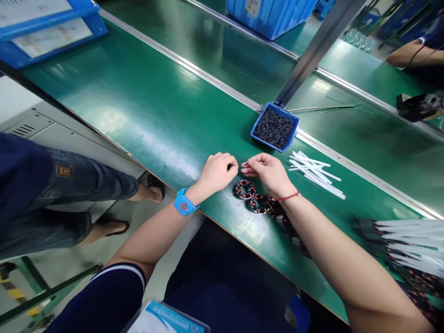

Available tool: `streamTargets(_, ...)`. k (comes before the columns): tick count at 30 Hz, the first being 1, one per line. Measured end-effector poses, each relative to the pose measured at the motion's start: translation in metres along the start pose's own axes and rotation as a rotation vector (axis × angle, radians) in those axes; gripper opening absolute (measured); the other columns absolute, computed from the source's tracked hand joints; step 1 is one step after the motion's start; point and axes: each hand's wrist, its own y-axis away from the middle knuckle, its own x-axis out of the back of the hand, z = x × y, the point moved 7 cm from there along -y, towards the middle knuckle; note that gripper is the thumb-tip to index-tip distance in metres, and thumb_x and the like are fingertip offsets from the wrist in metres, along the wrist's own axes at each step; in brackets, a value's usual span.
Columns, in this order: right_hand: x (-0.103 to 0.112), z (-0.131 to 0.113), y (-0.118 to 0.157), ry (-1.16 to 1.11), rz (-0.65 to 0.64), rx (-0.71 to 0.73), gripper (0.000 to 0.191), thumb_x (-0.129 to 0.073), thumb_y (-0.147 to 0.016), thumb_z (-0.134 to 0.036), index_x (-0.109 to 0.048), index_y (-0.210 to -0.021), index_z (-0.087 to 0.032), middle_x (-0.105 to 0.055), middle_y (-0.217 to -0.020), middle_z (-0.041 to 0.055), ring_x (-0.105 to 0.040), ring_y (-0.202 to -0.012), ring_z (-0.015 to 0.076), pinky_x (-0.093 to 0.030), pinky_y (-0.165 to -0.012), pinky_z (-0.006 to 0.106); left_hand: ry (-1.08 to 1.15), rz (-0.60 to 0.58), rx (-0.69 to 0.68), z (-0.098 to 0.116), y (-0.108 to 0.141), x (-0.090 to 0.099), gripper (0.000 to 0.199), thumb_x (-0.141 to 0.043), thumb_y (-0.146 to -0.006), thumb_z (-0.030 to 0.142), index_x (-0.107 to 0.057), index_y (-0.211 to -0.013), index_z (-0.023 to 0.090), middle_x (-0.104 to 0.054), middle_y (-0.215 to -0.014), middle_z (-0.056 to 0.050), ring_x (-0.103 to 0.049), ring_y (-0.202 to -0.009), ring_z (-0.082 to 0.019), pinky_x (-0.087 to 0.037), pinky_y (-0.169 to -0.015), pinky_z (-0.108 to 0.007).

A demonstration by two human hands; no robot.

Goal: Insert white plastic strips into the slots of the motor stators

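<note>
My left hand point(219, 173), with a blue band at its wrist, is closed above the green bench; whatever its fingers hold is hidden. Facing it, my right hand point(265, 172) is pinched with the fingertips pointing left, and a small dark thing shows at the tips, too small to name. Just below the hands lie ring-shaped wound coils point(244, 189) with thin wires, in a row that runs under my right forearm. Beyond my right hand stands a small blue bin point(255, 134) full of short black tubes point(274, 128). White strips point(317, 173) lie loosely to its right.
More white strips point(412, 240) with coils lie at the right. Blue crates stand at the top left point(100, 30) and top centre point(270, 18). A metal post point(312, 51) rises behind the bin. One person's legs point(86, 189) are at left, another's arm point(412, 53) at upper right.
</note>
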Motion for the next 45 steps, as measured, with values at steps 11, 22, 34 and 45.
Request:
streamTargets(11,-0.007,-0.001,0.000,0.327,-0.057,0.130,0.005,-0.062,-0.075,-0.021,-0.060,-0.075,-0.016,-0.065,-0.066,-0.0002,-0.065,-0.062,0.0128,-0.050,-0.059,0.023,0.071,0.031,0.032,-0.003,-0.003,0.000,0.017,-0.049,-0.080,0.015,-0.062,-0.069,0.018,-0.065,-0.078,-0.001,-0.054,-0.078,-0.016,-0.041,-0.074,-0.030)
streamTargets(22,-0.023,-0.034,0.021,1.121,0.028,0.573,0.014,-0.047,-0.085,-0.021,-0.059,-0.084,-0.017,-0.066,-0.083,0.0073,-0.059,-0.076,0.0184,-0.042,-0.068,0.029,0.073,0.076,-0.024,0.009,0.004,-0.006,0.017,-0.048,-0.083,0.015,-0.060,-0.073,0.018,-0.063,-0.078,-0.001,-0.054,-0.081,-0.018,-0.041,-0.076,-0.032)
streamTargets(34,-0.013,0.003,0.000,0.260,-0.265,-0.202,0.026,-0.045,-0.083,-0.012,-0.071,-0.080,-0.016,-0.069,-0.082,0.0041,-0.057,-0.060,0.0082,-0.045,-0.055,0.019,-0.172,0.096,0.016,-0.002,0.050,0.009,0.050,-0.059,-0.081,0.039,-0.044,-0.122,0.015,-0.053,-0.118,-0.012,-0.047,-0.108,-0.029,-0.040,-0.090,-0.043)
streamTargets(45,-0.020,-0.042,0.033,0.638,-0.131,0.350,0.009,-0.058,-0.081,-0.019,-0.066,-0.077,-0.017,-0.066,-0.076,0.0028,-0.058,-0.071,0.0143,-0.046,-0.072,0.029,0.113,0.106,-0.026,0.011,0.054,0.024,0.038,-0.059,-0.083,0.032,-0.050,-0.117,0.017,-0.060,-0.110,-0.008,-0.054,-0.103,-0.023,-0.045,-0.090,-0.038)
